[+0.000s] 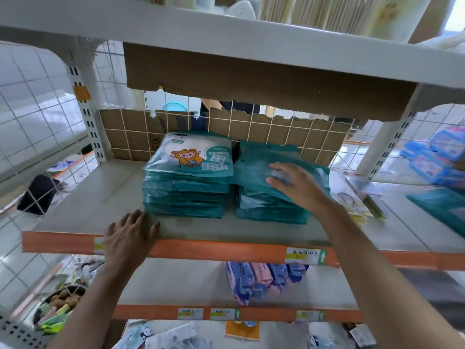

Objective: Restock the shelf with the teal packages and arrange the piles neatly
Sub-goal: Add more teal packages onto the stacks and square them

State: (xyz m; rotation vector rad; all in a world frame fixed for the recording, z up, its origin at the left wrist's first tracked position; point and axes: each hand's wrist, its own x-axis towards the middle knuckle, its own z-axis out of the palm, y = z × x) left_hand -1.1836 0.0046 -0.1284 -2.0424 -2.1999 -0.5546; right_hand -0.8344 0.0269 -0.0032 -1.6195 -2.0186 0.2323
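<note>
Two piles of teal packages stand side by side on the grey shelf (83,210). The left pile (187,187) is squared up, its top package showing a cartoon figure. The right pile (266,202) is less even, and its top package (254,170) lies face down and skewed. My right hand (297,185) rests flat on that top package with fingers spread. My left hand (130,238) lies open on the shelf's front edge, over the orange strip, just left of and below the left pile.
A cardboard sheet behind wire mesh (251,127) backs the shelf. Another teal package (440,207) and flat packets (357,197) lie to the right. Blue and pink packs (264,278) sit on the shelf below. The upper shelf (251,46) hangs low overhead.
</note>
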